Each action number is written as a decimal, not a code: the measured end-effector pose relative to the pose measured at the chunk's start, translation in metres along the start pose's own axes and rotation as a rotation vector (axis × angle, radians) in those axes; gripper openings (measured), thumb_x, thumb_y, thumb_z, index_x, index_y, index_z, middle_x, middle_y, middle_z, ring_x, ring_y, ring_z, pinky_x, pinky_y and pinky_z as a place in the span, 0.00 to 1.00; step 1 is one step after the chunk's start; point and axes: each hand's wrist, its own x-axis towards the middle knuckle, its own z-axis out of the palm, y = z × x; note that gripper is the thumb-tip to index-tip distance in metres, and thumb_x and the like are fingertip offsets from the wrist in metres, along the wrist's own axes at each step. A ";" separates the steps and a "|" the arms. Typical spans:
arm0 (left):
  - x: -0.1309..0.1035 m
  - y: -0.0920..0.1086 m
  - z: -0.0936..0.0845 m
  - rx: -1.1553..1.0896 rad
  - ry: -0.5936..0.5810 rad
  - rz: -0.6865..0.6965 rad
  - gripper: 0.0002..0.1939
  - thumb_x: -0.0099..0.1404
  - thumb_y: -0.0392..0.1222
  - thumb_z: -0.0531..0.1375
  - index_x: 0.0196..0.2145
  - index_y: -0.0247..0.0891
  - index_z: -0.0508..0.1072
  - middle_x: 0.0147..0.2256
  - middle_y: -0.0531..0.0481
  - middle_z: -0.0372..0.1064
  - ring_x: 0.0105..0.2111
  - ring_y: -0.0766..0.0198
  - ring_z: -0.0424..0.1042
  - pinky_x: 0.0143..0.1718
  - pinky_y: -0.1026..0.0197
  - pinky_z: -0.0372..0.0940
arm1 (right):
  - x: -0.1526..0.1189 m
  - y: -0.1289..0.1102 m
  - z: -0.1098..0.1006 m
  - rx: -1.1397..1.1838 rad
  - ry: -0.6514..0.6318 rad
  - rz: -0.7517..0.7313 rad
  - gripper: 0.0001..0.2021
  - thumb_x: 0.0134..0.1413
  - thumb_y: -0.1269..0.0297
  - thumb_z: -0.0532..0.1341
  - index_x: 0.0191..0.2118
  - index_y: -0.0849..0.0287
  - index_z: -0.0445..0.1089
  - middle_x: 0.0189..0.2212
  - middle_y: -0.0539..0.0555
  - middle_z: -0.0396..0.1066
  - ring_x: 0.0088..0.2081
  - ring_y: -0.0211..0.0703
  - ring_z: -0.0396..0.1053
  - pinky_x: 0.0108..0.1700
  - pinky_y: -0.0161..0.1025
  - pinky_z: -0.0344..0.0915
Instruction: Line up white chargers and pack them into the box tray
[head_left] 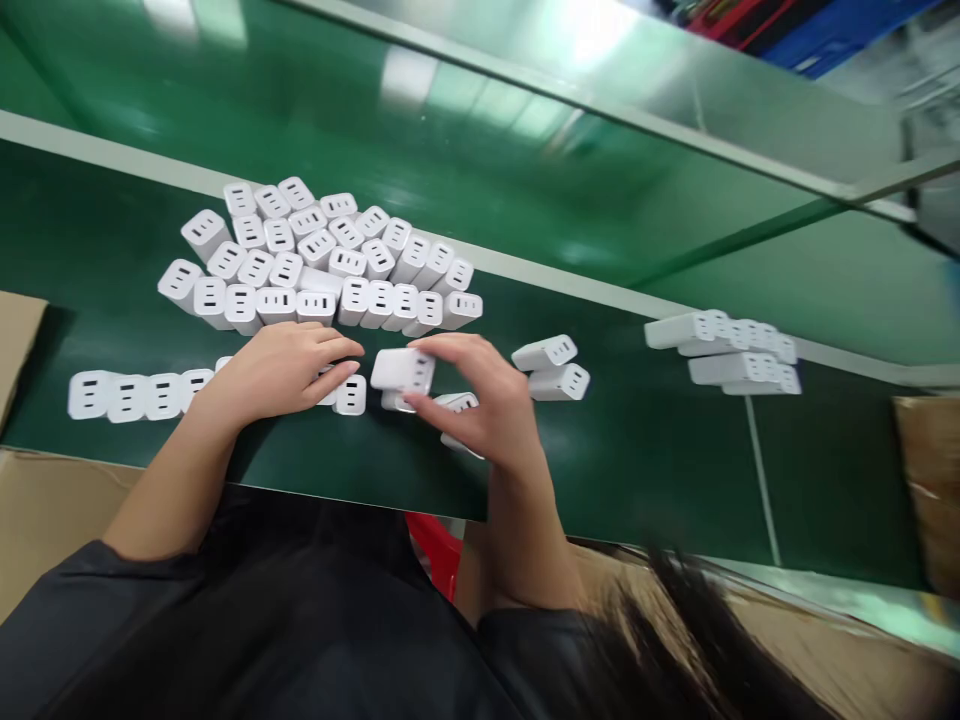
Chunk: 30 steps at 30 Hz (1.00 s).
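Observation:
My right hand (480, 395) grips a white multi-port charger (402, 370) between thumb and fingers, its slotted face turned right. Another white charger (394, 401) is partly visible just below it. More white chargers (459, 403) lie under the right hand, partly covered by it. My left hand (289, 372) rests palm down over a row of upright white chargers (163, 397), fingers stretched out and thumb apart. At the row's right end a charger (350, 395) shows beside the thumb tip. The hand hides the middle of the row.
A large cluster of white chargers (300, 250) stands behind my hands on the green table (637, 470). Two chargers (559, 381) lie to the right, and a stacked group (739, 352) farther right. Cardboard (16, 340) is at the left edge, a brown box (930, 480) at the right.

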 end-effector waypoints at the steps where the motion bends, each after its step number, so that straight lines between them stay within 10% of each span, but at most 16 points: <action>1: 0.000 -0.001 0.000 0.003 -0.001 -0.005 0.25 0.74 0.53 0.44 0.52 0.42 0.75 0.47 0.48 0.76 0.45 0.55 0.75 0.42 0.56 0.67 | -0.005 0.007 -0.009 -0.005 0.104 0.077 0.18 0.60 0.53 0.63 0.51 0.55 0.70 0.46 0.56 0.76 0.47 0.50 0.73 0.50 0.47 0.70; 6: 0.000 -0.003 0.001 -0.001 -0.014 -0.014 0.28 0.72 0.59 0.45 0.53 0.41 0.74 0.47 0.47 0.76 0.45 0.54 0.75 0.42 0.56 0.68 | -0.031 0.060 -0.046 -0.245 0.489 0.386 0.22 0.58 0.50 0.63 0.52 0.57 0.72 0.46 0.58 0.75 0.48 0.53 0.72 0.52 0.51 0.69; 12: -0.001 -0.002 0.001 -0.034 0.040 -0.017 0.28 0.73 0.59 0.44 0.52 0.41 0.74 0.47 0.46 0.76 0.44 0.55 0.75 0.41 0.57 0.67 | -0.049 0.109 -0.040 -0.415 0.225 0.468 0.23 0.61 0.48 0.57 0.54 0.55 0.72 0.44 0.60 0.73 0.47 0.55 0.71 0.48 0.55 0.69; 20: -0.044 -0.006 -0.027 -0.145 0.298 -0.176 0.24 0.74 0.55 0.44 0.53 0.43 0.73 0.50 0.47 0.75 0.48 0.56 0.74 0.44 0.58 0.66 | -0.076 0.136 -0.044 -0.538 0.232 0.583 0.27 0.55 0.42 0.63 0.55 0.51 0.72 0.40 0.61 0.75 0.36 0.57 0.72 0.36 0.52 0.69; 25: -0.094 -0.023 -0.031 -0.061 0.276 -0.349 0.25 0.73 0.60 0.46 0.54 0.45 0.72 0.51 0.48 0.74 0.48 0.53 0.73 0.41 0.57 0.67 | -0.079 0.135 -0.052 -0.524 0.175 0.433 0.28 0.59 0.47 0.61 0.63 0.46 0.64 0.50 0.62 0.73 0.48 0.70 0.71 0.46 0.65 0.67; 30: -0.123 -0.035 -0.026 0.004 0.278 -0.331 0.27 0.69 0.65 0.51 0.56 0.46 0.70 0.52 0.45 0.73 0.51 0.49 0.72 0.47 0.51 0.67 | -0.050 0.083 -0.043 -0.536 0.403 0.252 0.30 0.58 0.50 0.64 0.63 0.53 0.64 0.53 0.64 0.71 0.54 0.72 0.68 0.54 0.71 0.61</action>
